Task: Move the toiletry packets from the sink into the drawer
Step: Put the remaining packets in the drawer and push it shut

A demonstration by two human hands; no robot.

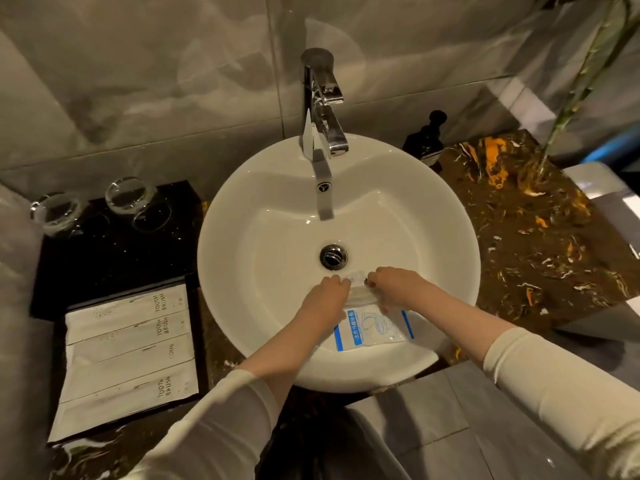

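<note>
From the head view, both hands reach into the round white sink [433,209] near its front rim, just in front of the drain [333,256]. The left hand [323,299] and right hand [394,289] each pinch an end of a small clear packet [356,289]. Under it lies a blue-printed toiletry packet [372,329] on the basin's front slope. At the worktop's left edge, a black tray [114,258] holds white toothbrush and comb sachets [128,355]

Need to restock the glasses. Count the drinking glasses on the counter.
2. Both stand on the black tray left of the sink: one glass at its far-left corner, the other glass beside it, nearer the sink.
</note>
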